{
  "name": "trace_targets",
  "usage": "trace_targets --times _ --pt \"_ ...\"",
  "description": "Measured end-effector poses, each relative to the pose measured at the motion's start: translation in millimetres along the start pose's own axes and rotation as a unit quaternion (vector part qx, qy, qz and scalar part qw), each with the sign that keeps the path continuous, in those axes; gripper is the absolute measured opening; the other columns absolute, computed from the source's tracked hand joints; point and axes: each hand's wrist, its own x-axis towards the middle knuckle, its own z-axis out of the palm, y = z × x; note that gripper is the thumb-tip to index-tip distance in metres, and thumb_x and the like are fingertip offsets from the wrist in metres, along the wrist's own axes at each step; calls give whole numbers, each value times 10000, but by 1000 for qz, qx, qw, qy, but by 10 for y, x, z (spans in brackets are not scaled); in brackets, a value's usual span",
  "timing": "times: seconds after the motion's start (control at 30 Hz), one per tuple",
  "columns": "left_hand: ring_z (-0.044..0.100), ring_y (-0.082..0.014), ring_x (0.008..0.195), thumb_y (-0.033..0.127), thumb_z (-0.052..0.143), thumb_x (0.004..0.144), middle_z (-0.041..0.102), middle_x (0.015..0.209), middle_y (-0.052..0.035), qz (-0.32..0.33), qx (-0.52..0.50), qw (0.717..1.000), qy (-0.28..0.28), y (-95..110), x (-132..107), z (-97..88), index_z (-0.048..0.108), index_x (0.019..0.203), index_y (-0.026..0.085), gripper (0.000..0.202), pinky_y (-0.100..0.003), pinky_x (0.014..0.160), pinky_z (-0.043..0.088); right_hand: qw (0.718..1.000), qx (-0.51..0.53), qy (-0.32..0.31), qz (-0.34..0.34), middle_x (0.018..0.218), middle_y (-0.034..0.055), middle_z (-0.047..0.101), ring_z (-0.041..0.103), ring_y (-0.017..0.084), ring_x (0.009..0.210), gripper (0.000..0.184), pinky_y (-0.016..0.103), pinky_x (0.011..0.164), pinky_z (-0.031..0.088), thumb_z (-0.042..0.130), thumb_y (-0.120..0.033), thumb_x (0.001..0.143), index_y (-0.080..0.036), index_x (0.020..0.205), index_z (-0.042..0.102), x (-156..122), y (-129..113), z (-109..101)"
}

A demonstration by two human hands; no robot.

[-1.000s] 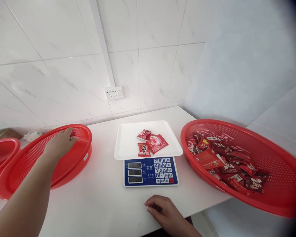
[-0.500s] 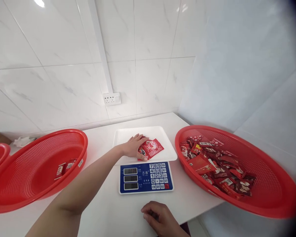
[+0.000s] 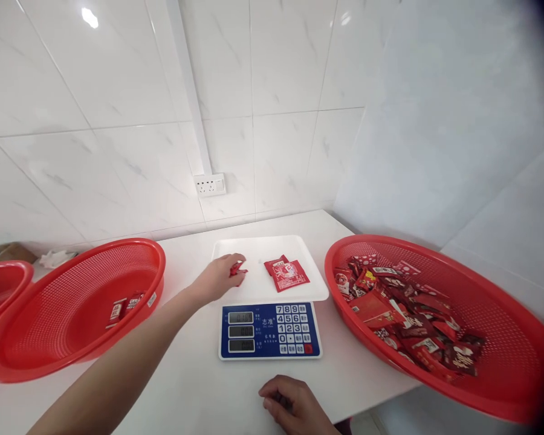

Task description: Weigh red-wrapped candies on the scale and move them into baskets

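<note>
Left hand (image 3: pixel 218 278) shifted leftward to tray (image 3: pixel 259 289) edge, pinching packet (image 3: pixel 238 276), bare room rightward, right hand (image 3: pixel 294 402) curled

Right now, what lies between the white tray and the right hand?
From the tray toward the right hand: the blue panel, then a strip of white table. The head view shows this.

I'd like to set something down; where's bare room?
Bare table shows between the left forearm and the scale, plus a narrow strip behind the white tray. The right is crowded: the right basket, with red packets, sits close beside the tray.
</note>
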Motion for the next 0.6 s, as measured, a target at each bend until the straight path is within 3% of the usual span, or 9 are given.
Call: trace_targets --times 0.1,0.17,0.23,0.3,0.37,0.43,0.5,0.6 --pt "611 -203 806 396 431 840 642 959 -63 -78 28 994 75 -239 -223 -373 534 1088 215 324 -318 723 492 1000 10 -1 2 829 93 693 634 204 737 229 295 667 498 532 -299 779 -151 864 685 -14 11 -2" --pt "608 -249 857 443 427 839 639 990 -80 -180 99 968 145 -454 -410 -670 522 1119 227 367 -364 721 496 1000 16 -3 -1 836 93 692 633 206 755 219 296 681 496 538 -284 774 -149 862 685 -18 16 -9" --pt "582 -323 937 432 347 868 597 1100 -125 -248 182 941 142 -666 -580 -917 467 1203 211 418 -439 683 499 1000 27 -7 0 842 91 691 630 204 763 209 295 683 492 539 -272 773 -150 859 685 -15 18 -19" --pt "503 -411 1077 418 386 851 553 1167 -197 -305 242 917 89 -803 -678 -1037 416 1271 122 515 -525 751 468 999 39 -11 7 837 88 689 623 198 749 203 288 669 487 540 -266 775 -151 859 684 -6 20 -28" --pt "401 -440 1196 435 438 830 508 1240 -234 -301 230 924 52 -799 -656 -988 402 1291 60 595 -576 880 387 999 48 -13 11 812 84 685 611 188 712 201 281 639 480 545 -269 774 -147 855 684 2 30 -29" --pt "374 -369 1257 479 430 837 470 1326 -189 -233 145 961 37 -630 -509 -782 389 1317 101 612 -520 982 337 998 59 -13 14 791 79 676 597 178 677 202 273 610 472 551 -279 776 -145 854 681 6 51 -17" --pt "452 -239 1226 549 382 843 463 1374 -64 -175 85 981 9 -335 -267 -473 368 1339 229 591 -370 998 377 997 77 -13 22 783 74 667 584 167 648 206 265 585 465 555 -292 781 -147 859 678 7 82 3" --pt "386 -228 1287 529 379 853 410 1418 -86 -29 3 998 -61 164 142 35 324 1370 188 622 -356 1050 323 995 93 -1 32 792 70 659 579 160 642 214 260 577 463 558 -314 789 -155 872 675 0 129 35"
